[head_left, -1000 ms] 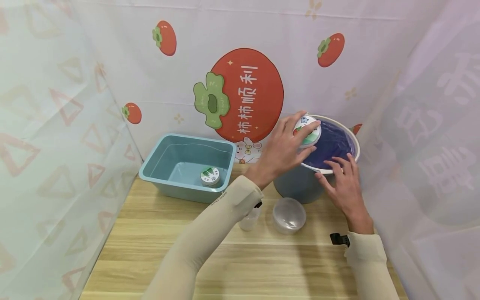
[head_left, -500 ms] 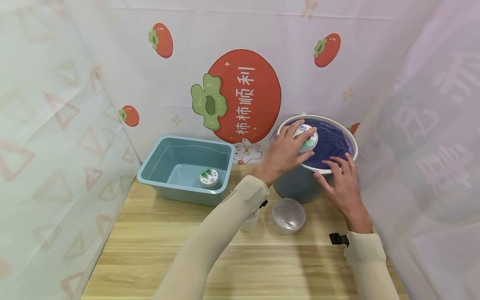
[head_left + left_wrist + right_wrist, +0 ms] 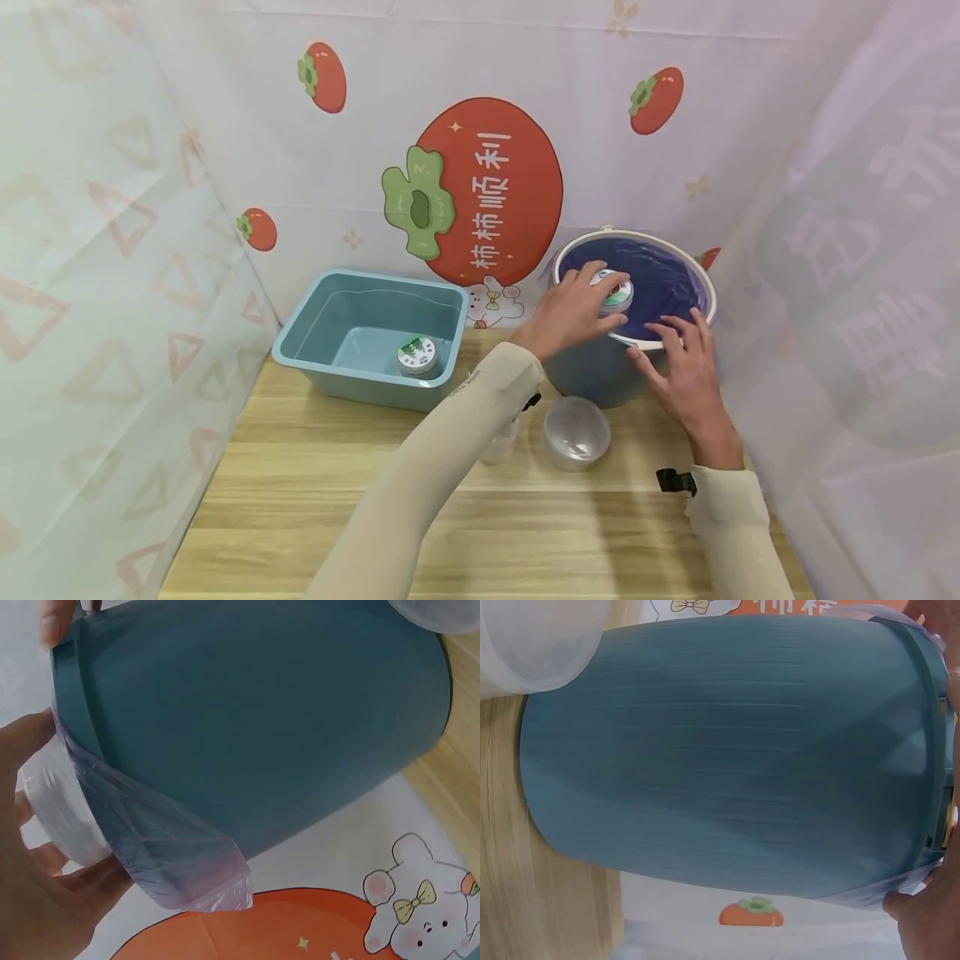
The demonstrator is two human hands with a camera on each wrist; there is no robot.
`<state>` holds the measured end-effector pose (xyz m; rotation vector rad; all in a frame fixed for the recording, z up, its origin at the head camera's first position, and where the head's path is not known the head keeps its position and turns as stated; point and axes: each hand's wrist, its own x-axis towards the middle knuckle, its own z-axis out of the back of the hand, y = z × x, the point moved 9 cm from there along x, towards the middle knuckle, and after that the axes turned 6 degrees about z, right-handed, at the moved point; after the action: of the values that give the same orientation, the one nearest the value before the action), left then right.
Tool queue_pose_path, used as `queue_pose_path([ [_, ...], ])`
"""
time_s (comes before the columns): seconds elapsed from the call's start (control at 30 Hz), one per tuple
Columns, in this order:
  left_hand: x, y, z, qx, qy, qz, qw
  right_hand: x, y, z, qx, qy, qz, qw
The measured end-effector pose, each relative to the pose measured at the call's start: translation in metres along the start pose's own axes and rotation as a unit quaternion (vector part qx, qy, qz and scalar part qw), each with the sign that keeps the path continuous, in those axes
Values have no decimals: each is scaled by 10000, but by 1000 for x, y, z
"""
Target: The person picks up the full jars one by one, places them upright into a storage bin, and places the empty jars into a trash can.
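My left hand [image 3: 572, 307] holds a small round white tub [image 3: 617, 297] with a printed lid over the mouth of a blue-grey trash can [image 3: 600, 379]. In the left wrist view the tub's clear-white side [image 3: 61, 806] shows between thumb and fingers at the can's edge. A purple bag [image 3: 652, 275] lines the can and hangs over its white rim. My right hand [image 3: 688, 371] holds the front right of that rim, thumb outside and bent fingers over it. The right wrist view shows part of that hand at its right edge; the grip is partly cut off.
A blue basin [image 3: 375, 375] at the left holds a similar round tub [image 3: 417, 356] with a green-and-white lid. In front of the can stands a clear plastic bowl [image 3: 576, 433]. A small clear container [image 3: 497, 448] is partly behind my left sleeve. Printed cloth walls surround the wooden table [image 3: 315, 508].
My left hand has lowered the tub toward the trash can's mouth and tilted its lid further from view. The right hand stays on the rim.
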<state>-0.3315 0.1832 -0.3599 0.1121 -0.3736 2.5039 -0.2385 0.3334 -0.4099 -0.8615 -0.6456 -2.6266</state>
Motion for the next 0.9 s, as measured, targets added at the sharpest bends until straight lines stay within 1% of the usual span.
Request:
queue_pose_path([
  [0.07, 1, 0, -3, 0, 221, 101, 9997, -1, 1, 0, -6, -17, -1, 10000],
  [0.13, 1, 0, -5, 72, 322, 147, 9993, -2, 1, 0, 0, -25, -7, 10000],
  [0.3, 0, 0, -7, 308, 308, 154, 9989, -2, 1, 0, 0, -10, -29, 10000],
  [0.43, -2, -1, -7, 357, 255, 91, 9990, -2, 2, 0, -14, -50, -3, 10000],
  [0.53, -5, 0, -7, 331, 120, 32, 9994, -2, 3, -1, -13, -87, 32, 10000],
  [0.63, -10, 4, -4, 326, -141, 19, 9994, -2, 5, -2, -2, -84, 58, 9999],
  [0.8, -23, 10, 4, 237, -614, -25, 9978, -1, 5, -1, 23, -154, 74, 9999],
  [0.9, -31, 13, 8, 215, -799, -110, 9965, 1, 4, 1, 11, -193, 79, 9998],
])
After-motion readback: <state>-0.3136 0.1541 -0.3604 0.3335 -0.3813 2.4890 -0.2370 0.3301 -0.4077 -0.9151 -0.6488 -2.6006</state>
